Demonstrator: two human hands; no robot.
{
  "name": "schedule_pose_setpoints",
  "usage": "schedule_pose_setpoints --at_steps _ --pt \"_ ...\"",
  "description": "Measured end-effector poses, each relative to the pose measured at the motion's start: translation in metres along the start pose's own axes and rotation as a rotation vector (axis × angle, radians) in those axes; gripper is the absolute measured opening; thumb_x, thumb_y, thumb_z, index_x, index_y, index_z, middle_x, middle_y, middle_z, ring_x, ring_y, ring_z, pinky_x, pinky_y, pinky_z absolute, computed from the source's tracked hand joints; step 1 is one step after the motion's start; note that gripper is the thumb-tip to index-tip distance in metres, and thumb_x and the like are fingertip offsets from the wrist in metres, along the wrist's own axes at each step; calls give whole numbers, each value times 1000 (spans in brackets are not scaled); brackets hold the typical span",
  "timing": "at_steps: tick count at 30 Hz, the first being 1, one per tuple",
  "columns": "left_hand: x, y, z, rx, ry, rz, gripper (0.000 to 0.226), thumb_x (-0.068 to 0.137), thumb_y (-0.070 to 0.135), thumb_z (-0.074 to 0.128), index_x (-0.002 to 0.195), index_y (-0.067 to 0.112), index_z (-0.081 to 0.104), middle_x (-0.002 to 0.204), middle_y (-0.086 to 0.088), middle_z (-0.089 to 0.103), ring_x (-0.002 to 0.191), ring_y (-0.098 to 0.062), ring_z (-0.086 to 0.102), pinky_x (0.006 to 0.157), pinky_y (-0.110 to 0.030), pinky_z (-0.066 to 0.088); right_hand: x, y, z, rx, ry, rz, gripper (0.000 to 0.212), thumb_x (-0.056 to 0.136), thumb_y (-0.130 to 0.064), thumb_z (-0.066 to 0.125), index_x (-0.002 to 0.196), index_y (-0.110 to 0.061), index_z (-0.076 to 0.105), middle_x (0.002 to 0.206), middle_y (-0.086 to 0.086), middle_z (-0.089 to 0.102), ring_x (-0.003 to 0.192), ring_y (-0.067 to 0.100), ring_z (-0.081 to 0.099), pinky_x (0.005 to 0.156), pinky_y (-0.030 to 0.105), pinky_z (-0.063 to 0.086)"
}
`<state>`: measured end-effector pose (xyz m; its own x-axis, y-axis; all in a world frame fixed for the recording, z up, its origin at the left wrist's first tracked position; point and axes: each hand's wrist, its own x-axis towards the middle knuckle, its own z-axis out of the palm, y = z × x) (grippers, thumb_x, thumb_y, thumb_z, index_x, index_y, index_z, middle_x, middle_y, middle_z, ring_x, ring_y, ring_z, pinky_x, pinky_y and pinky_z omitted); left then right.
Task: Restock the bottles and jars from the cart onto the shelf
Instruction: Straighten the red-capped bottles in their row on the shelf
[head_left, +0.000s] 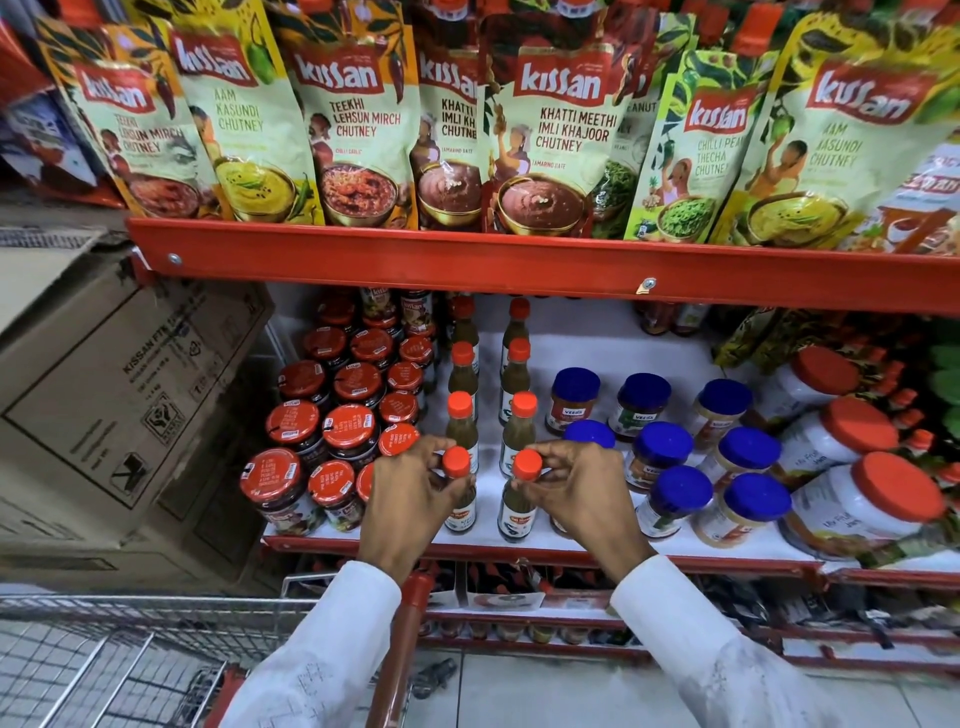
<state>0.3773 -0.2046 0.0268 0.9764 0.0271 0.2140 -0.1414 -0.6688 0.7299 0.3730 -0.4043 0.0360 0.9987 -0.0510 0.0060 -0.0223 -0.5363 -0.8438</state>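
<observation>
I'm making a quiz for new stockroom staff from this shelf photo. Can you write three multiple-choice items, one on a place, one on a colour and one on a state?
1. Where do the blue-lidded jars stand, relative to the two rows of slim sauce bottles?
A. to the right
B. to the left
C. on the shelf above

2. What colour are the caps of the two front bottles?
A. blue
B. green
C. orange-red

3. What are the hands doing?
A. hanging empty
B. each gripping a bottle by the neck
C. both lifting a pouch

Answers:
1 A, the blue lids sit right of the bottle rows.
2 C, both caps show orange-red.
3 B, the left hand holds the left bottle and the right hand holds the right bottle, just under their caps.
</observation>
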Motion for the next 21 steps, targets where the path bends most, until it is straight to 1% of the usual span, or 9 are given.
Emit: schedule_pose_setpoints --at_steps 2,5,8,12,17,21 --pt "0 1 0 -13 -2 -4 35 72 18 84 104 20 70 80 7 76 65 -2 69 68 -32 61 1 0 -1 10 -6 -4 38 67 -7 85 102 -19 74 80 -9 73 69 0 70 70 14 57" --pt "-1 1 -1 -19 0 -6 36 72 17 84 104 20 70 79 6 77 65 -4 69 68 -33 61 2 1 0 10 -18 -2 39 68 -6 85 104 -17 74 82 -7 74 68 -2 70 71 14 58" --pt "-1 3 -2 -14 -2 0 35 72 18 84 103 20 70 79 7 76 65 -2 69 68 -32 61 3 3 1 -1 -27 -18 40 68 -6 84 106 -15 73 90 -2 77 72 3 71 76 23 61" --pt "-1 3 -2 -12 -10 0 34 71 19 85 102 20 70 78 8 76 66 -2 69 69 -32 61 4 4 1 -20 -37 -22 41 69 -7 84 108 -14 73 96 0 78 76 5 72 80 28 61" --pt "-1 3 -2 -11 -12 -14 36 71 20 86 103 20 70 81 8 77 66 0 69 70 -30 61 5 5 2 -25 -36 -9 42 68 -9 85 107 -16 73 95 -2 78 75 4 72 81 32 61" --pt "-2 3 -3 -12 -16 -30 38 70 20 87 103 21 70 81 9 77 66 1 69 70 -30 62 3 3 3 -32 -30 -1 41 68 -8 85 106 -17 74 93 -2 78 73 3 72 80 32 61"
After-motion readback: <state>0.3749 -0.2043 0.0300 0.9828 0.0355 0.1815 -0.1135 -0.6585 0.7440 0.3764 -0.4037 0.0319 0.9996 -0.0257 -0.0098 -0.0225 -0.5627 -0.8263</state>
